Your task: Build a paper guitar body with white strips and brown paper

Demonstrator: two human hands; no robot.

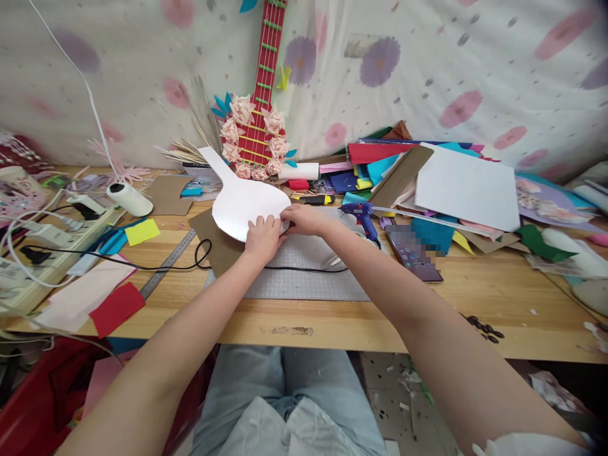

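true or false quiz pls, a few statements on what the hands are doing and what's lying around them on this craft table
1. The left hand and right hand both touch the white guitar-shaped cutout. True.
2. The blue glue gun is in the right hand. False: it lies on the table, right of the hands.
3. The cutout lies over brown cardboard. True.
4. The phone lies left of the cutting mat. False: right of it.

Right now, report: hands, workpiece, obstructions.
Left hand flat on white guitar-shaped cutout. Right hand at its edge, grip unclear. Cutout on brown cardboard. Black cable crosses mat near wrists.
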